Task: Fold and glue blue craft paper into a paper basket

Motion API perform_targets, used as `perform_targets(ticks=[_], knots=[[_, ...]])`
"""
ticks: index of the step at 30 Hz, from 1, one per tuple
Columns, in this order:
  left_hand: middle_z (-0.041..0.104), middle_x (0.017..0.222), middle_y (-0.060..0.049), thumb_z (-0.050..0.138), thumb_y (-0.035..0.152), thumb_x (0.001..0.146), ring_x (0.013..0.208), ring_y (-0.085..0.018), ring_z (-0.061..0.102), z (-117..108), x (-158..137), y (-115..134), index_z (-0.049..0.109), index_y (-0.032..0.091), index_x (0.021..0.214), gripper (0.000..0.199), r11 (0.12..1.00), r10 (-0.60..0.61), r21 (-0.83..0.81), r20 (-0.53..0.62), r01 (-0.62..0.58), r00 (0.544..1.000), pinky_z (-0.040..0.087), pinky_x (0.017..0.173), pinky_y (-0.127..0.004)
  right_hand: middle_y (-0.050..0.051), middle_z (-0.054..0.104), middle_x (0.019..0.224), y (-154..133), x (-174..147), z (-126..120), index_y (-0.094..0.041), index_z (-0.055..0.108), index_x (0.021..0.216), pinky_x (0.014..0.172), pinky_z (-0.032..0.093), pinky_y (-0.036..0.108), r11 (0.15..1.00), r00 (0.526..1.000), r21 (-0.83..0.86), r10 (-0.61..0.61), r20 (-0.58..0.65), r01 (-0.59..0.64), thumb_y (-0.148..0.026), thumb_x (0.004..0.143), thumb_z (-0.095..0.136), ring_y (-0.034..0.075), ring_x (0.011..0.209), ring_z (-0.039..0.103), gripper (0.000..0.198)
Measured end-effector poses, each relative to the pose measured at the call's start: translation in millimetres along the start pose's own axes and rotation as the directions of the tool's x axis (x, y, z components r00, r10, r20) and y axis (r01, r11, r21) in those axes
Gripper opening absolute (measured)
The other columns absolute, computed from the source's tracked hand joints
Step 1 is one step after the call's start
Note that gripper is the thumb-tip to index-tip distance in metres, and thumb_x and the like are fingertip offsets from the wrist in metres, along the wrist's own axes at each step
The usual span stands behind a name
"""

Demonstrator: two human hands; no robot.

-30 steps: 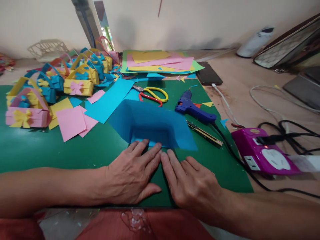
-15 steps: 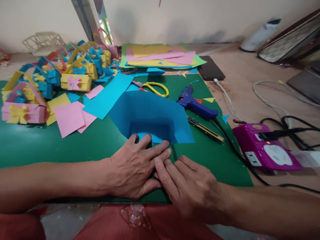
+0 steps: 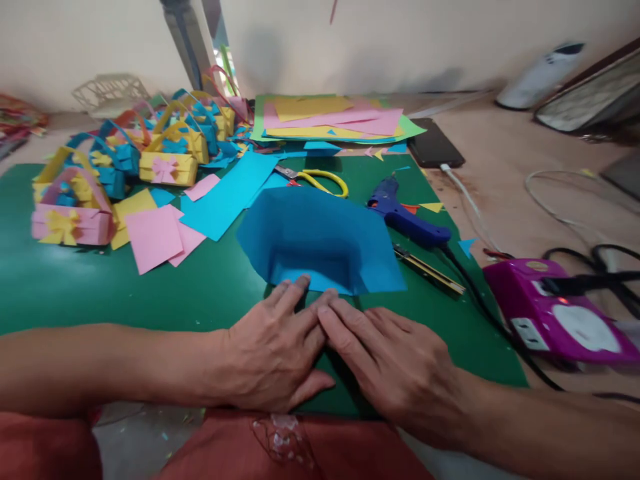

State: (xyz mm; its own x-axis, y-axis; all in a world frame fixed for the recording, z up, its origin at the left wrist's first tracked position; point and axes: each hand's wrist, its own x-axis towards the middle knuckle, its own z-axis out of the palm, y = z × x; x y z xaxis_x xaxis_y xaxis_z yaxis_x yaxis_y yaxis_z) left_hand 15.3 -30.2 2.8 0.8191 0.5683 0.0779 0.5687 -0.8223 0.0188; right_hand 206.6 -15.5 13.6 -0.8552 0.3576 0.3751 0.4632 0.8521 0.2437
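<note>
A folded blue paper piece [image 3: 320, 230] stands in front of me on the green mat, its far wall and side flaps raised like an open box. My left hand [image 3: 277, 347] lies palm down at its near edge, fingers stretched out and the foremost fingertips touching the paper. From the right, my right hand [image 3: 395, 357] rests with its long fingers extended over the left fingertips at the same near edge. Neither hand is wrapped around anything. What lies under the palms is hidden.
Yellow-handled scissors [image 3: 325, 181], a blue glue gun [image 3: 410, 220] and a utility knife [image 3: 430, 270] lie beyond the paper. Small paper baskets [image 3: 167, 168] crowd the left. A purple power strip [image 3: 565, 310], cables and a phone [image 3: 435, 143] are at right.
The view has shifted, so everything sits a little further right. My right fingertips have slid forward over the left fingertips, and my left fingers have drawn slightly back from inside the blue paper.
</note>
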Motion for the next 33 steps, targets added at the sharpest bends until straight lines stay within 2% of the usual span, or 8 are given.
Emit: perform_targets(ticks=[2, 7, 17, 21, 25, 28, 30, 33], knots=[[0.045, 0.129, -0.022, 0.031, 0.046, 0.090, 0.120, -0.039, 0.038, -1.3, 0.3, 2.3, 0.043, 0.001, 0.125, 0.058, 0.999, 0.040, 0.006, 0.007, -0.040, 0.999, 0.029, 0.101, -0.057, 0.016, 0.067, 0.104, 2.5, -1.0, 4.8, -0.004, 0.059, 0.109, 0.060, 0.049, 0.028, 1.000, 1.000, -0.015, 0.020, 0.001, -0.020, -0.009, 0.086, 0.030, 0.017, 0.075, 0.064, 0.037], [0.036, 0.136, -0.022, 0.034, 0.052, 0.087, 0.122, -0.049, 0.030, -6.2, 1.0, 4.4, 0.035, 0.004, 0.132, 0.066, 0.997, -0.082, -0.011, 0.041, 0.082, 0.996, 0.034, 0.090, -0.067, 0.015, 0.069, 0.098, 9.5, -0.8, 17.7, -0.004, 0.061, 0.104, 0.060, 0.049, 0.028, 0.996, 0.999, -0.077, 0.039, -0.023, -0.041, -0.003, 0.082, 0.028, 0.017, 0.070, 0.064, 0.040], [0.036, 0.138, -0.017, 0.036, 0.054, 0.085, 0.120, -0.043, 0.035, -9.0, 1.7, 3.0, 0.035, 0.007, 0.133, 0.067, 0.995, -0.094, -0.012, 0.049, 0.095, 0.994, 0.043, 0.082, -0.063, 0.015, 0.069, 0.098, 8.8, -1.4, 16.4, -0.004, 0.064, 0.102, 0.060, 0.050, 0.028, 0.989, 0.999, -0.144, 0.035, 0.011, -0.033, 0.000, 0.078, 0.032, 0.018, 0.072, 0.065, 0.040], [0.047, 0.128, -0.021, 0.036, 0.049, 0.088, 0.114, -0.041, 0.044, -6.4, -6.9, 7.0, 0.047, 0.004, 0.122, 0.058, 0.995, -0.023, 0.097, -0.089, 0.032, 0.996, 0.046, 0.082, -0.053, 0.015, 0.069, 0.099, 8.5, 1.8, 14.6, -0.006, 0.065, 0.101, 0.057, 0.051, 0.028, 0.988, 0.998, -0.154, 0.033, 0.047, -0.025, -0.001, 0.081, 0.030, 0.017, 0.066, 0.065, 0.041], [0.064, 0.098, -0.016, 0.041, 0.037, 0.089, 0.079, -0.026, 0.062, -7.1, -18.8, 2.8, 0.057, 0.003, 0.106, 0.041, 0.977, 0.078, 0.212, -0.235, -0.027, 0.969, 0.048, 0.054, -0.034, 0.015, 0.069, 0.097, 5.6, 5.7, 12.0, -0.007, 0.066, 0.098, 0.054, 0.050, 0.028, 0.985, 0.997, -0.172, 0.032, 0.064, -0.021, -0.001, 0.082, 0.028, 0.017, 0.061, 0.065, 0.042], [0.064, 0.072, -0.008, 0.040, 0.039, 0.089, 0.055, -0.019, 0.057, -9.7, -23.2, -4.8, 0.054, 0.002, 0.110, 0.045, 0.967, -0.045, 0.234, -0.238, 0.102, 0.970, 0.041, 0.041, -0.029, 0.016, 0.069, 0.097, 2.4, 8.7, 12.2, -0.007, 0.067, 0.098, 0.052, 0.049, 0.028, 0.979, 0.998, -0.203, 0.017, 0.061, -0.004, 0.000, 0.081, 0.030, 0.017, 0.059, 0.064, 0.041], [0.062, 0.065, -0.006, 0.039, 0.043, 0.089, 0.052, -0.018, 0.058, -10.8, -23.7, -8.6, 0.050, 0.001, 0.115, 0.051, 0.941, -0.205, 0.235, -0.179, 0.244, 0.962, 0.042, 0.041, -0.028, 0.017, 0.069, 0.096, 0.9, 11.6, 13.5, -0.006, 0.067, 0.098, 0.053, 0.048, 0.029, 0.975, 0.998, -0.222, -0.004, 0.065, 0.019, 0.000, 0.080, 0.032, 0.018, 0.059, 0.064, 0.040], [0.064, 0.067, -0.009, 0.039, 0.048, 0.088, 0.056, -0.022, 0.061, -11.7, -23.0, -10.3, 0.046, 0.000, 0.120, 0.058, 0.881, -0.394, 0.249, -0.080, 0.402, 0.915, 0.044, 0.041, -0.028, 0.019, 0.069, 0.093, -0.9, 17.8, 15.5, -0.006, 0.066, 0.099, 0.055, 0.048, 0.029, 0.971, 0.996, -0.235, -0.036, 0.079, 0.054, -0.002, 0.080, 0.033, 0.020, 0.062, 0.065, 0.038]])
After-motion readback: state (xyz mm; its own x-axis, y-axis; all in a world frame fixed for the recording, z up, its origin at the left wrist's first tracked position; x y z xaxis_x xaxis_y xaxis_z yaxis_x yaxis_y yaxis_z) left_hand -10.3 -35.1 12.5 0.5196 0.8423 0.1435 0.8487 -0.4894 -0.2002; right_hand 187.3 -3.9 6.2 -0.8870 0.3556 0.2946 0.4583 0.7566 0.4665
